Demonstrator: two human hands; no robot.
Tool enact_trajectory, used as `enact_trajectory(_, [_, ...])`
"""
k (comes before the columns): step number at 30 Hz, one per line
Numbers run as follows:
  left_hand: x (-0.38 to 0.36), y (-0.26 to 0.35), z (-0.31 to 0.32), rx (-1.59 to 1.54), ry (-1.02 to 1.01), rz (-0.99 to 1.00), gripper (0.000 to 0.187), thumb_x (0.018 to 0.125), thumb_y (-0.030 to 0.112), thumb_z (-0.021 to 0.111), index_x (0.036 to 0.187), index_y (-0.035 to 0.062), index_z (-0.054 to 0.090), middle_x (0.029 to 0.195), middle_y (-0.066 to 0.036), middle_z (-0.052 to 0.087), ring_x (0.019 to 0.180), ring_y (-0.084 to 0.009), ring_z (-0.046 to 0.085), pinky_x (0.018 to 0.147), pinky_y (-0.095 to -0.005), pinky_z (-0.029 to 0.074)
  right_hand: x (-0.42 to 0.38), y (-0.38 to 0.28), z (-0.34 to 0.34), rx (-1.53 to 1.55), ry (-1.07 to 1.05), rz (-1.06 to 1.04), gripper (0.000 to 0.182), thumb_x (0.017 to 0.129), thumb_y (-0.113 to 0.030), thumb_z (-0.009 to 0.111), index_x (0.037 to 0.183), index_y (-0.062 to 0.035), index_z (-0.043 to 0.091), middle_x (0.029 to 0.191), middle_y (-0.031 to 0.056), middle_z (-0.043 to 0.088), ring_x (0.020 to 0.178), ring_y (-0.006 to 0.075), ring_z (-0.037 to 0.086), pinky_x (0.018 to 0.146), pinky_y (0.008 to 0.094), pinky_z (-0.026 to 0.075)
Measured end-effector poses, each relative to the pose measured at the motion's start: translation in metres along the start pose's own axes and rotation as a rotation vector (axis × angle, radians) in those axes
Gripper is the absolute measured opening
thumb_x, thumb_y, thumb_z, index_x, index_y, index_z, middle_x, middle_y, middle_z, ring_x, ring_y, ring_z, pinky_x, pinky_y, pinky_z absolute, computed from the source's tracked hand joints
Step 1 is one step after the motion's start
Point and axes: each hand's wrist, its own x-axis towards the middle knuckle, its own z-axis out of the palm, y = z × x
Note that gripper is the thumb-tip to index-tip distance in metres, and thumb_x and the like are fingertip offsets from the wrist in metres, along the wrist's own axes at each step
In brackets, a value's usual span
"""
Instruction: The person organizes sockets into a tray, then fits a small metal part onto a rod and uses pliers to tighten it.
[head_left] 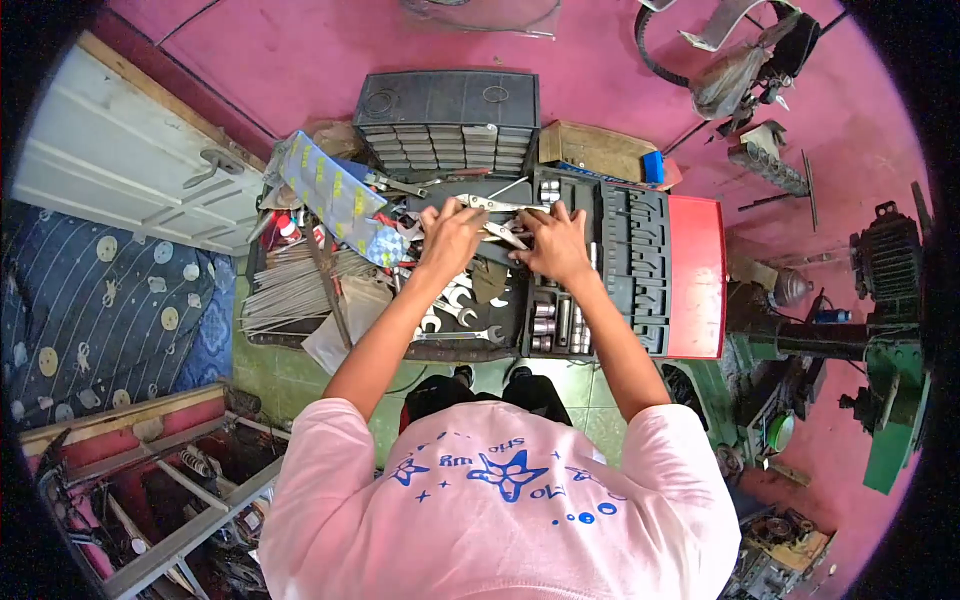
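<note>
My left hand (450, 238) is curled over the tool pile, its fingertips at one end of a silver pair of locking pliers (496, 205). Opposite it, my right hand (554, 243) bends its thumb and fingers around the end of a shorter silver hand tool (506, 235), whose kind is partly hidden. Both hands are above the seam between the dark tool tray and the open socket set case (632, 265). Just below my left hand lie several open-end wrenches (460, 300). Sockets (545, 325) stand in the case below my right hand.
Behind the tools stands a grey cabinet of small drawers (447, 110), with an open cardboard box (600, 150) beside it. A blue printed packet (335, 195) and thin welding rods (295, 290) lie left. The case's red part (695, 278) and a green machine (893, 400) are right.
</note>
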Motion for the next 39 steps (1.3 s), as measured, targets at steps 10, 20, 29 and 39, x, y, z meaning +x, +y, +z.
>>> enact_trajectory(10, [0.065,0.018,0.012,0.024,-0.512,0.162,0.069,0.065,0.037,0.091,0.127,0.0153,0.071,0.119,0.001,0.07,0.123,-0.0252,0.052,0.096,-0.056,0.036,0.034,0.031,0.01,-0.012,-0.261,-0.048,0.081,0.058,-0.044,0.091,0.131,-0.0153,0.068,0.131,0.0082,0.065,0.137,0.0341,0.047,0.108,0.0595,0.034])
enact_trajectory(20, [0.062,0.023,0.028,0.049,-0.53,0.151,0.039,0.07,0.039,0.083,0.096,0.0104,0.079,0.097,-0.006,0.071,0.115,-0.0254,0.057,0.097,-0.0593,0.033,0.031,0.043,0.025,-0.043,-0.138,-0.113,0.028,0.064,-0.027,0.084,0.086,-0.0119,0.076,0.099,0.0052,0.073,0.119,0.0319,0.058,0.099,0.0575,0.037])
enact_trajectory(29, [0.075,0.026,0.022,0.024,-0.565,0.063,0.032,0.068,0.032,0.078,0.093,0.0127,0.083,0.091,-0.011,0.072,0.11,-0.0263,0.059,0.096,-0.0591,0.033,0.002,0.024,0.039,-0.199,0.16,-0.225,0.035,0.087,-0.018,0.064,0.12,-0.0151,0.073,0.106,-0.0006,0.071,0.118,0.0251,0.054,0.105,0.064,0.033])
enact_trajectory(39, [0.107,0.043,-0.008,-0.053,-0.556,-0.007,0.04,0.071,0.04,0.079,0.102,0.0154,0.084,0.099,-0.022,0.069,0.111,-0.032,0.06,0.097,-0.0526,0.029,0.003,0.05,0.02,-0.13,0.463,-0.359,0.026,0.083,-0.019,0.065,0.107,-0.0116,0.075,0.097,-0.0018,0.07,0.109,0.0228,0.058,0.101,0.0622,0.036])
